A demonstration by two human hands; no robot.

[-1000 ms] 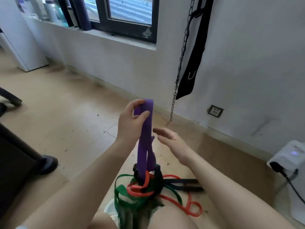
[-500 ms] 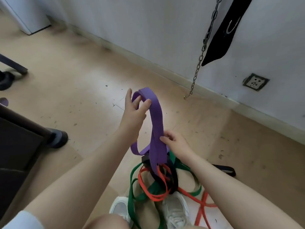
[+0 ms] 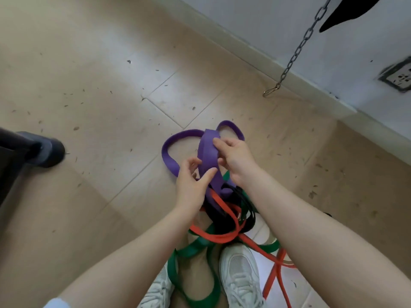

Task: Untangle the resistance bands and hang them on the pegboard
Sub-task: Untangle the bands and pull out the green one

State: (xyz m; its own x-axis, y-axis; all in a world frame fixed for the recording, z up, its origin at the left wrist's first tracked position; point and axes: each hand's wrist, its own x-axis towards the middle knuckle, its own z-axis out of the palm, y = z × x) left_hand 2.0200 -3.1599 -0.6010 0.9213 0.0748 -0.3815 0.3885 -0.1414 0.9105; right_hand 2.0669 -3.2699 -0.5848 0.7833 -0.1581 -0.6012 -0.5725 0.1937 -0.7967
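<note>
2 bare hands work on the purple band (image 3: 208, 152) low above the floor (image 3: 89, 90), in front of the person's knees. The right hand (image 3: 235, 157) has its grip closed on a folded part of this band, with the thumb on top and the fingers curled below it. The left hand (image 3: 192, 178) pinches the same band a little lower, the thumb lying across the flat purple surface and the fingers behind it. From the hands, 2 purple loops reach out over the floor, 1 to the left and 1 smaller at the top. Under the hands the purple band goes down into a knot with the black band (image 3: 231, 215), the orange band (image 3: 224, 236) and the green band (image 3: 195, 283), which lie mixed together on the floor and over 2 white shoes (image 3: 239, 276). At the upper right, a metal chain (image 3: 298, 50) hangs beside the white wall (image 3: 278, 23), and a socket (image 3: 398, 74) sits on this wall. At the left edge a dark furniture foot (image 3: 47, 152) stands on the floor.
</note>
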